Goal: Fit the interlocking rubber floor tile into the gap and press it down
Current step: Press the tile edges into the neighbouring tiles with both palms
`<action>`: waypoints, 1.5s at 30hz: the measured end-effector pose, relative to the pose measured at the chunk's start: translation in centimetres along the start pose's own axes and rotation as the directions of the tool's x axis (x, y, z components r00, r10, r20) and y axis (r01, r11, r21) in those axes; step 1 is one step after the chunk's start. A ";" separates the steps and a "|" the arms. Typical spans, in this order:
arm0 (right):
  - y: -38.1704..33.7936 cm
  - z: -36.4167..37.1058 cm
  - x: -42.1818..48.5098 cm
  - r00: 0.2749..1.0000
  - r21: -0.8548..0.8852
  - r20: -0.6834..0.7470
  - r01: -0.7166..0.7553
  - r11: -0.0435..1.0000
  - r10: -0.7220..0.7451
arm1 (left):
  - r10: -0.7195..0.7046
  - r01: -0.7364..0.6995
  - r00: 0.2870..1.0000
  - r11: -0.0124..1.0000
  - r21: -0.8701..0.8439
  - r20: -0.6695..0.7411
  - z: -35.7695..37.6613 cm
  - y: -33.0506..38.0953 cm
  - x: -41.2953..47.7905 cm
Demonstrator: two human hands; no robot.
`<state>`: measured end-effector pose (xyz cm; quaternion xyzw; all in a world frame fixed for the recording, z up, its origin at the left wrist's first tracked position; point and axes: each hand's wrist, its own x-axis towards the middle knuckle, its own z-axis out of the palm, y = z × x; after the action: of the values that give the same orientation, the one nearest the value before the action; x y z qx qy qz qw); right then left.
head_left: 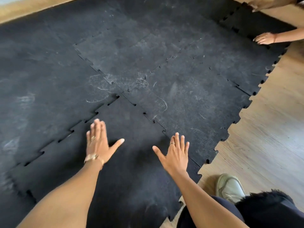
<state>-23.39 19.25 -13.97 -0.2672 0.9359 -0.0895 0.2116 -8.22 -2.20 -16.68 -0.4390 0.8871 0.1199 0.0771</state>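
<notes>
Grip: nothing is clamped; left hand (98, 142) and right hand (176, 153) are both spread flat, fingers apart, palms down on or just over the tile. Contact cannot be confirmed, as the left hand is blurred.
Tile position: the tile (131, 162) lies in the near corner of the mat (148, 55), its far-left and far-right edges meeting laid neighbours and its near edges free toward the wood floor (263, 137).
Left seam: the left seam (69, 134) shows dark open slots between several tabs; it is judged not fully seated.
Right seam: the right seam (148, 116) shows small gaps at the notches, closing nearer the right hand.
Risk, misalignment: pressing the middle while tabs sit on top of their sockets could trap a raised ridge along the left seam.
Risk, shift: uneven pushing from one hand could slide the tile toward the free edges and reopen the joints.
Risk, fingers: fingertips near the right seam could be pinched as tabs drop.
Other activity: another person's hand (264, 38) rests on the far corner of the mat; a tug there could disturb the joints.
Nearby: a shoe (230, 186) stands on the wood, clear of the tile.
</notes>
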 end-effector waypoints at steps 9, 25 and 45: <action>-6.8 0.4 15.9 0.833 -0.065 -0.160 0.527 0.847 -0.530 | -0.258 0.262 0.946 0.965 -0.008 -0.194 4.5 -2.2 -1.1; -11.7 0.7 19.8 0.579 -0.080 -0.248 0.787 0.612 -0.777 | -0.258 0.261 0.954 0.965 -0.001 -0.151 4.5 -2.5 -0.9; -20.2 3.1 24.0 0.602 -0.314 0.005 0.759 0.570 -0.799 | -0.277 0.277 0.959 0.961 -0.019 -0.063 4.1 -2.7 -0.9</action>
<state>-31.10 -10.80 -19.41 -0.6729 0.7362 -0.0567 0.0449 -5.40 -1.99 -20.77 -0.5629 0.8184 0.0981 0.0622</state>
